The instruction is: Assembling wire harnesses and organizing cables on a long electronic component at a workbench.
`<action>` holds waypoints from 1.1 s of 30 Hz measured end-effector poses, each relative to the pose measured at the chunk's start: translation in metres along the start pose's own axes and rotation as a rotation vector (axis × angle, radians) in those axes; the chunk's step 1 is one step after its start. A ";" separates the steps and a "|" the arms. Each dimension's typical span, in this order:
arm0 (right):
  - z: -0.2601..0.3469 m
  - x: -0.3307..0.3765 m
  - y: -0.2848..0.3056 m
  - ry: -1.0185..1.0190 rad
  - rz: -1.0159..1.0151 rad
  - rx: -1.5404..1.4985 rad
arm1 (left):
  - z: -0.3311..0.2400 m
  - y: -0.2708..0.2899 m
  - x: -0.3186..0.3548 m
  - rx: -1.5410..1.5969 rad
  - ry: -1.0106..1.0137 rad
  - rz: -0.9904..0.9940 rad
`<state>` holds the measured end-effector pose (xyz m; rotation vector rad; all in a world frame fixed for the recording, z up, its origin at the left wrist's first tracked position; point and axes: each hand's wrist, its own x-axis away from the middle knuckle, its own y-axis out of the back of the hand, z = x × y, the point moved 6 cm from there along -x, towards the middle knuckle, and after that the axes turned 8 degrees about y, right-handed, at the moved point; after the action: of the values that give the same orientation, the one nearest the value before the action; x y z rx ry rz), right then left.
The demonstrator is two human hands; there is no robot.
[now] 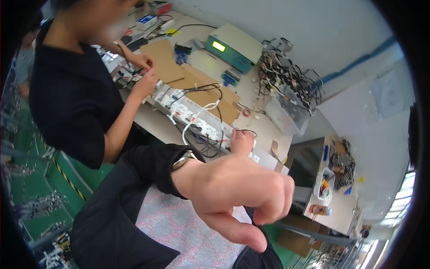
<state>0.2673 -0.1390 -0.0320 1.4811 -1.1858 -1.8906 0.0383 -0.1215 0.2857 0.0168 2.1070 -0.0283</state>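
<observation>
while left hand (239,190) looms near lens, fingers curled (grip slack, holding nothing), right hand (242,141) rests on power strip (192,117), grip unclear.

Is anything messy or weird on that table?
Yes. A clear bin at the table's far edge overflows with tangled cables heaped above its rim. Loose wires also sprawl over the white power strips. I can't see anything spilled or broken.
</observation>
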 end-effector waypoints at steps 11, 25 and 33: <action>0.006 -0.016 0.015 -0.029 0.021 -0.055 | -0.051 -0.006 0.004 0.233 -0.110 0.134; -0.013 0.008 0.002 -0.255 0.019 -0.448 | 0.022 -0.007 0.035 -0.070 0.281 0.081; -0.020 0.000 0.002 -0.366 -0.017 -0.398 | 0.136 0.051 0.202 0.068 1.200 -0.133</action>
<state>0.2861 -0.1472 -0.0316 0.9645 -0.8664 -2.3115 0.0532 -0.0742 0.0421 -0.0871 3.3028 -0.2146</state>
